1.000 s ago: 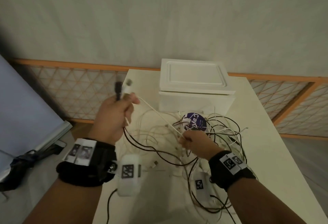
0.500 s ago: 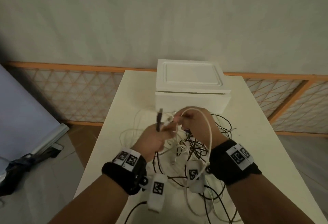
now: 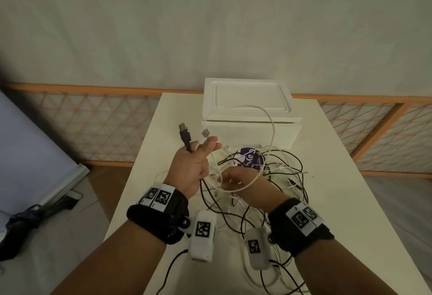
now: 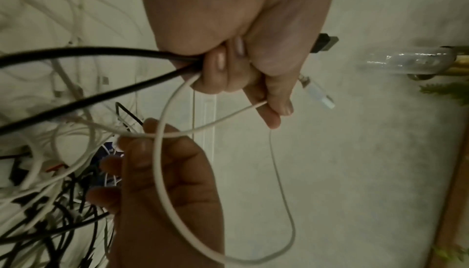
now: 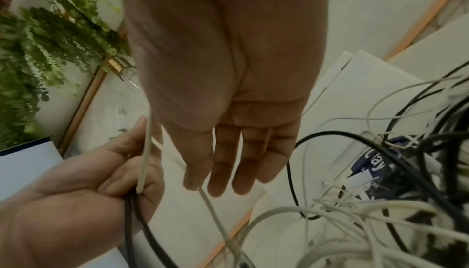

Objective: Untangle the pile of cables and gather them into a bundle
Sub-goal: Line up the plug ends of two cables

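Most cables still sit as a tangle [image 3: 268, 173] on the table [image 3: 350, 201], centre frame; pulling the white cable [image 3: 272, 131] risks dragging the whole tangle, since its loop hooks the right wrist. Left hand [image 3: 194, 168], raised centre-left, fist closed round black cable [image 3: 185, 140] and white cable. Right hand [image 3: 236, 180], lower centre, fingers straight, gripping nothing.

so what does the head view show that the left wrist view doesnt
Only the head view shows the white box, the table and both wristbands. Only the left wrist view shows the left hand's fingers curled round the black cable from the palm side. Both show the left hand gripping the black and white cable ends, the right hand in the white loop, and the tangled pile.
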`<state>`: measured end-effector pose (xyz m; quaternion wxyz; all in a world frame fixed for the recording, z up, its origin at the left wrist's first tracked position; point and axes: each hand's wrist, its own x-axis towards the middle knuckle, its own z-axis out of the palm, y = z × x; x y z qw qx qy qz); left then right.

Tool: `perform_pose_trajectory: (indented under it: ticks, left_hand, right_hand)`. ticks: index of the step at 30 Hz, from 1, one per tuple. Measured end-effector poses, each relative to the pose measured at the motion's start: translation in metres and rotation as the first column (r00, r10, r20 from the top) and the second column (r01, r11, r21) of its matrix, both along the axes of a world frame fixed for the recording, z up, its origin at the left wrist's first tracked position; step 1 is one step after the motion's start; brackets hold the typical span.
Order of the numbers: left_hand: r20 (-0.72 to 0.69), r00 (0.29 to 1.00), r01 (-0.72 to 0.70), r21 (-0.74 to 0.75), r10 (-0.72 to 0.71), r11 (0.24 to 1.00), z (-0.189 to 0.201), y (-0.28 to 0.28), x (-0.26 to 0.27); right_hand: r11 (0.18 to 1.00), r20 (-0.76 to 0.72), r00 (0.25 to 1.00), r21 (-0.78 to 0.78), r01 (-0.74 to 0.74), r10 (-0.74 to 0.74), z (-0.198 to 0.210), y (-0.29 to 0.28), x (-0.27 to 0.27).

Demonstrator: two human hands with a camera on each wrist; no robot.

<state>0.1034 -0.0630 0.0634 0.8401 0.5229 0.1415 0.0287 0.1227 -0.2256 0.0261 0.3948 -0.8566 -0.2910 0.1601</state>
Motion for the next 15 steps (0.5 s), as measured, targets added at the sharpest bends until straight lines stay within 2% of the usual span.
perform_pose_trajectory:
  ticks: [4,6,8,10,12,14,15]
  left_hand:
    - [0.026,0.998,0.052,-0.049,-0.05,0.997,-0.007,0.0,-0.005]
    - [0.034,0.997,0.077,-0.028,-0.076,0.997,-0.013,0.001,-0.006]
    - [-0.033,0.993,0.119,0.1,-0.117,0.988,-0.023,0.001,-0.008]
    - [-0.148,0.978,0.188,0.296,-0.149,0.937,-0.034,0.002,-0.01]
    - [-0.211,0.968,0.208,0.391,-0.133,0.897,-0.046,0.005,-0.011]
    - [-0.241,0.968,0.155,0.374,-0.065,0.915,-0.056,0.012,-0.01]
    - [-0.255,0.967,0.114,0.351,-0.022,0.929,-0.059,0.016,-0.009]
  right_hand:
    - [1.0,0.066,0.998,-0.02,-0.008,0.009,0.007,0.006,0.001]
    - [0.996,0.091,0.994,0.061,0.059,-0.064,0.014,0.007,0.002]
    - [0.963,0.065,0.984,0.223,0.15,-0.168,0.027,0.008,0.002]
    - [0.903,0.039,0.97,0.377,0.206,-0.238,0.044,0.009,0.002]
    - [0.835,-0.028,0.957,0.482,0.267,-0.29,0.057,0.007,0.002]
    - [0.823,-0.017,0.939,0.477,0.309,-0.343,0.063,-0.003,0.007]
    - [0.849,0.039,0.92,0.401,0.343,-0.39,0.06,-0.013,0.013]
